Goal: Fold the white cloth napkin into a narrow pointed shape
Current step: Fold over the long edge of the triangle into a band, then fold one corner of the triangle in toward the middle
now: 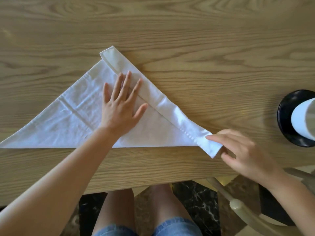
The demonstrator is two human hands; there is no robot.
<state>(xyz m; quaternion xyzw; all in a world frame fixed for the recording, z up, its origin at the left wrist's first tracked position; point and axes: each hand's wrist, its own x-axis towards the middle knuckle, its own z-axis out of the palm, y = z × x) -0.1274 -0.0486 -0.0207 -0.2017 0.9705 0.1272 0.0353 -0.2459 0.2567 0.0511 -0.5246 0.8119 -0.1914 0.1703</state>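
Observation:
The white cloth napkin (68,120) lies on the wooden table as a wide triangle, its long edge toward me. Its right slanted side is folded over into a narrow band (153,92) running from the top corner down to the lower right end. My left hand (121,103) lies flat with fingers spread on the napkin's middle, its fingertips touching the band. My right hand (238,150) pinches the band's lower right end between thumb and fingers.
A white cylinder standing on a black round dish (286,116) is at the right edge of the table (204,48). The table's front edge runs just below the napkin. A chair arm (238,205) and my knees show below.

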